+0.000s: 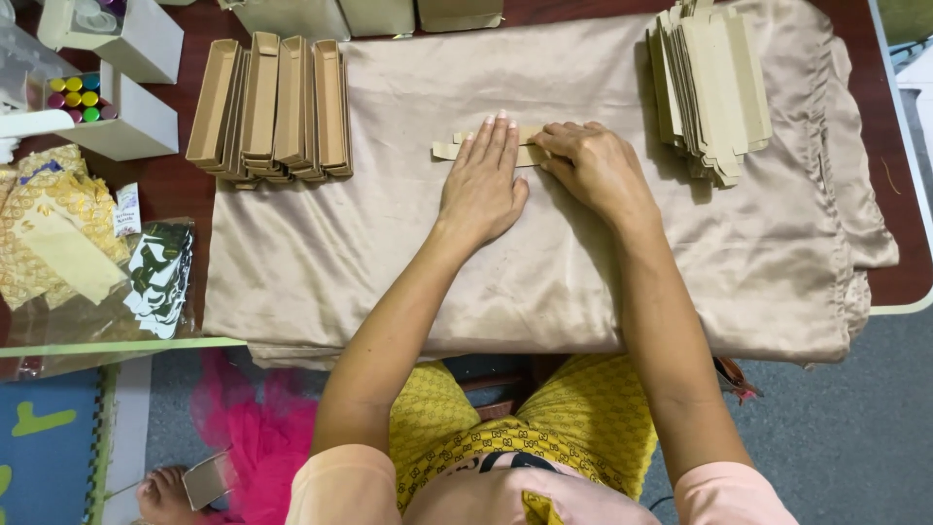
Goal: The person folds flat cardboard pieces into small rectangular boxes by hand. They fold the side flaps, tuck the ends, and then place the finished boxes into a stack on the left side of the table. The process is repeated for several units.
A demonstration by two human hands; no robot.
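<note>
**Pressing a flat cardboard blank on the cloth**

Pressing down on a flat cardboard blank point(486, 148), the left hand point(483, 177) lies palm-down with its fingers straight and together, flat on the piece rather than closed round it. The right hand point(593, 165) sits just beside it, fingers curled, fingertips pinching or pushing the blank's right end; whether they actually grip the edge cannot be told. The blank lies mid-cloth, near the far edge of the tan satin cloth point(544, 282) that covers the dark red surface point(175, 185).

To the right, well apart from the hands, stands a stack of unfolded blanks point(709, 87). To the left, a row of folded narrow boxes point(277, 107) rests partly on the cloth's edge. Further left: white boxes point(136, 126), one holding small coloured bottles point(76, 97), and clear packets of patterned goods point(68, 243).

Judgement: the step in hand appears to be creasing or folding one blank. The next move likely calls for steady hold-down by the left hand while the right raises a flap along its score line.
</note>
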